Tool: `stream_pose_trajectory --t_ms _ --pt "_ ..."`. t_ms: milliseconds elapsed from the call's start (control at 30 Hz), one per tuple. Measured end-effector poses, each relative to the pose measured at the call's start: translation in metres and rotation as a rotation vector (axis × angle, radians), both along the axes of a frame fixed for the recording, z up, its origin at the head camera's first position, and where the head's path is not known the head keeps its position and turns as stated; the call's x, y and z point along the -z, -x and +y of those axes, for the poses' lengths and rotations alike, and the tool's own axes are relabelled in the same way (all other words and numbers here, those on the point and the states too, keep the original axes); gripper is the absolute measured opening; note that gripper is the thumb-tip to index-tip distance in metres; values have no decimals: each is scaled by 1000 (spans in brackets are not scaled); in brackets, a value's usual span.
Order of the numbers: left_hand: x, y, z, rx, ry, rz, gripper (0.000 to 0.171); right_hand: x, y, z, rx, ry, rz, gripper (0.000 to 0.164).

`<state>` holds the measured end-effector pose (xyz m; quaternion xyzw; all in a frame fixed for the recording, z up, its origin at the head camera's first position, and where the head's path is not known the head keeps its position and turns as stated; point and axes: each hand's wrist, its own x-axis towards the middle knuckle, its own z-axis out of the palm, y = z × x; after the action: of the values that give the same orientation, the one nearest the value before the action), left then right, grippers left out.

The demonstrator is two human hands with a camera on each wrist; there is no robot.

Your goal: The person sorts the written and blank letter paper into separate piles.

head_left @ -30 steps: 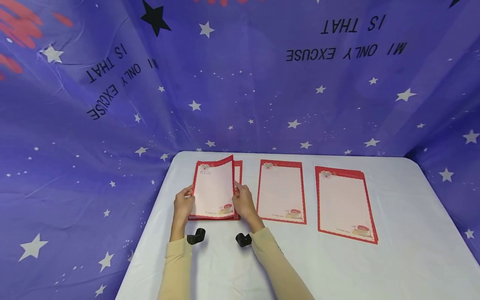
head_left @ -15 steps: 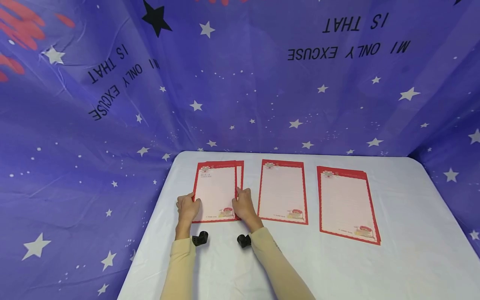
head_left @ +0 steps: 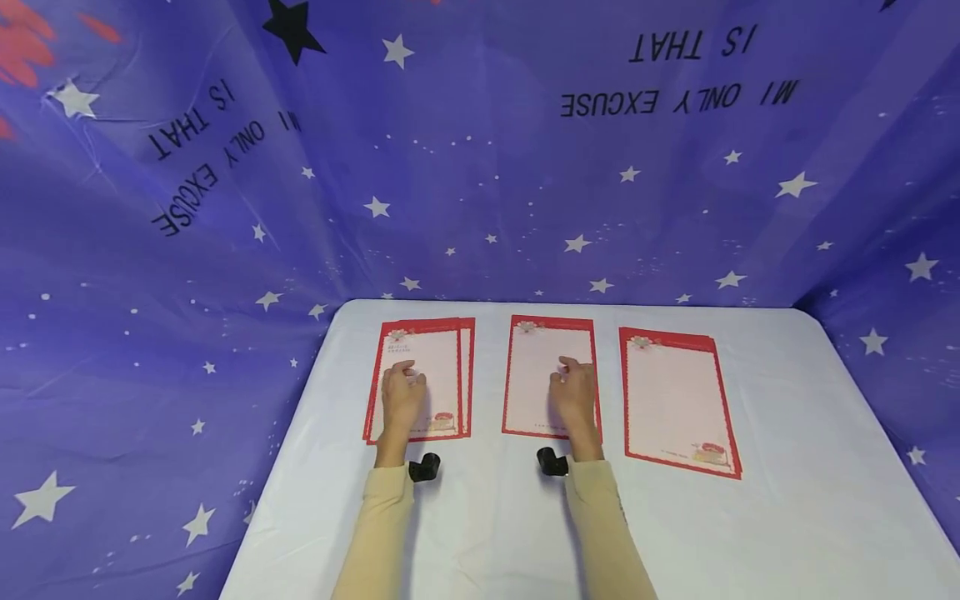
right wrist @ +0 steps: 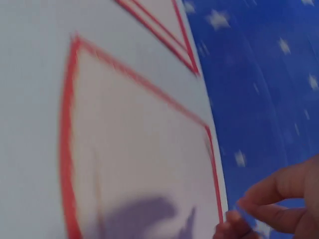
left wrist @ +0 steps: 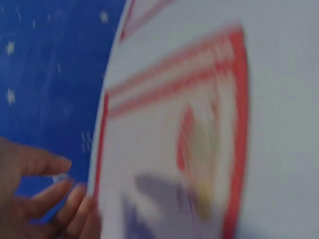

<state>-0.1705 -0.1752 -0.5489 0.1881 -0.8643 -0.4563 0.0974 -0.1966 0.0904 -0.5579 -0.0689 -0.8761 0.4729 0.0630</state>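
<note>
Above the left pile of red-bordered letter sheets hovers my left hand, its fingers loosely bent and nothing in them. The top sheet carries small dark writing near its upper left corner. My right hand hangs over the middle letter sheet, with loosely bent fingers and no paper held. Both wrist views show a gap between hand and paper; the left wrist view is blurred, with the hand's shadow falling on the sheet. In the right wrist view, thumb and fingers come close together.
A third pile of red-bordered sheets lies slightly turned on the right of the white table. Behind and to the left hangs a purple star-printed cloth. Black wrist camera mounts sit at both cuffs.
The lifted top sheet was laid flat on the left pile and let go. My left hand then rose over it, while my right hand moved rightward above the middle sheet.
</note>
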Motion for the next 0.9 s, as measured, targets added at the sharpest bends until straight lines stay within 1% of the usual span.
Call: stream_pose_trajectory --t_ms 67,167,233,333,400,467,600,767,833,900 --pt "-2 5 15 107 -38 -11 31 -2 -1 18 40 -16 -25 39" --pt "-4 10 41 244 -85 -63 30 -4 -4 38 60 -25 -92 41" --pt "-6 11 58 315 -91 -105 31 -5 -7 48 63 -30 -129 42" --pt "-6 11 80 384 -96 -155 34 -4 -10 57 66 -33 -187 45" --pt "-6 12 90 406 -111 -175 34 -4 -12 62 71 -37 -209 46" --pt "-5 13 95 401 -126 -184 34 -3 -13 62 71 -21 -229 46" --pt "-4 14 99 373 -177 -192 33 -1 -14 63 63 16 -231 47" --pt "-1 15 102 379 -248 -206 29 2 -14 63 69 42 -233 48" --pt "1 15 104 394 -246 -230 32 3 -14 62 77 49 -249 48" --pt "3 14 105 402 -234 -246 30 4 -14 61 81 58 -270 49"
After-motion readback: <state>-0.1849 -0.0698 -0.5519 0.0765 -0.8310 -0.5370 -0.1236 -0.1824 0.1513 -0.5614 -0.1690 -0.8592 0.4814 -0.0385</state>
